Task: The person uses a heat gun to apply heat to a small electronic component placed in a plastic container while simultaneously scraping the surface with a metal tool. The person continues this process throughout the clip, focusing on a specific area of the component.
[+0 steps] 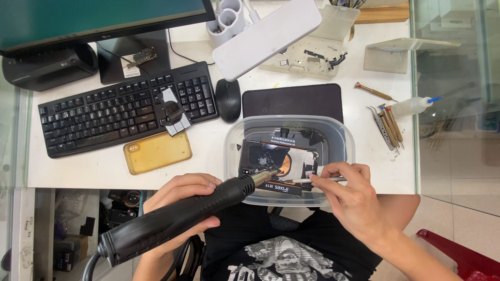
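Observation:
My left hand [179, 200] grips a black hot-air gun [172, 216] whose metal nozzle [264, 176] points at a phone back [273, 161] with cracked glass, clamped in a fixture inside a clear plastic tub [289, 125]. My right hand [346, 192] pinches thin metal tweezers [307, 180], their tip close to the nozzle at the phone's lower edge. Both hands meet over the near rim of the tub at the desk's front edge.
A black keyboard [120, 112], a mouse [228, 99], a yellow phone case [157, 152] and a dark mat [292, 101] lie on the white desk. Screwdrivers and tweezers [388, 122] and a small squeeze bottle [411, 106] sit at the right. A monitor [99, 21] stands at the back left.

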